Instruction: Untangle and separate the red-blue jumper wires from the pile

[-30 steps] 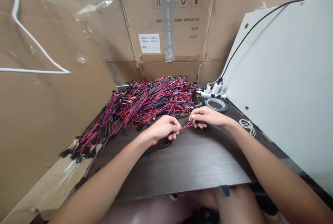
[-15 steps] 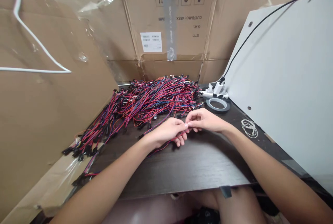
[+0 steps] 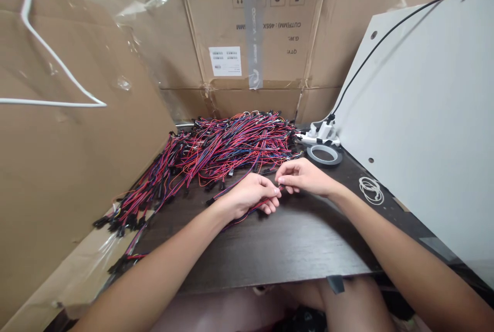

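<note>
My left hand [image 3: 252, 194] and my right hand [image 3: 304, 175] meet over the dark table [image 3: 285, 244], fingertips almost touching. Both pinch the same thin red and blue wire lead [image 3: 247, 212], which runs under my left palm and trails back toward me. Just behind the hands lies a big heap of red, blue and black wire leads [image 3: 231, 144]. A second spread of such leads [image 3: 142, 193] with black connectors runs down the table's left side.
A roll of dark tape [image 3: 324, 154] and a white plastic tool [image 3: 318, 134] with a black cable sit at the back right. White rubber bands [image 3: 371, 190] lie right of my right wrist. Cardboard walls [image 3: 69, 167] enclose the left and back; a white panel [image 3: 424, 116] leans on the right.
My hands have closed together: a second ago they held the wire stretched a short way apart, now the fingertips meet. The view has shifted slightly.
</note>
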Demonstrator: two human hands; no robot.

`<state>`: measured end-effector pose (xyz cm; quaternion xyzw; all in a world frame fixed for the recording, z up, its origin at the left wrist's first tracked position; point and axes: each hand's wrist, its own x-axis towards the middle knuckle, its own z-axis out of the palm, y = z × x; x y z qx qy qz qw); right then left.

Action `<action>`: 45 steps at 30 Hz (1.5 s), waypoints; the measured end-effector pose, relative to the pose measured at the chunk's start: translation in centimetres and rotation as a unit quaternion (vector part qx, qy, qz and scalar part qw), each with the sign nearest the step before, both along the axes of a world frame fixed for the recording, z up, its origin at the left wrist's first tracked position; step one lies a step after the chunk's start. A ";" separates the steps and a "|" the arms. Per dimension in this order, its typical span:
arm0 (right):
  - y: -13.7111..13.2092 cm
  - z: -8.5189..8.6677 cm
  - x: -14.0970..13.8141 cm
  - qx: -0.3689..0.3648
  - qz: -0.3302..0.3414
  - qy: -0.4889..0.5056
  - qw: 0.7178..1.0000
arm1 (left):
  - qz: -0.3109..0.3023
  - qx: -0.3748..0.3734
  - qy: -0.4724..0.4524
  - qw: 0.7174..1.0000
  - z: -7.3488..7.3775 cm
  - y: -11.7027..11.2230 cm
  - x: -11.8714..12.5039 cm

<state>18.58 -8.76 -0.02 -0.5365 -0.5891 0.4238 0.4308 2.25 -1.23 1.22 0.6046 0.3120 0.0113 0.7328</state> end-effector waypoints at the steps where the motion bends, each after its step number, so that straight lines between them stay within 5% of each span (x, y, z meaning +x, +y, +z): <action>1: 0.0 0.0 0.0 0.000 -0.002 -0.002 1.000 | 0.002 0.001 0.002 1.000 0.0 0.0 0.0; 21: -0.2 0.7 1.3 0.012 -0.091 -0.041 0.995 | 0.014 0.105 0.002 0.994 0.0 1.6 -0.3; 33: -0.5 0.8 1.4 -0.041 0.022 -0.071 0.996 | -0.024 0.152 -0.010 0.988 -0.5 1.5 -0.3; 45: -0.2 0.3 0.7 -0.058 0.005 -0.083 0.995 | -0.040 0.185 -0.015 0.982 -0.3 1.0 -0.2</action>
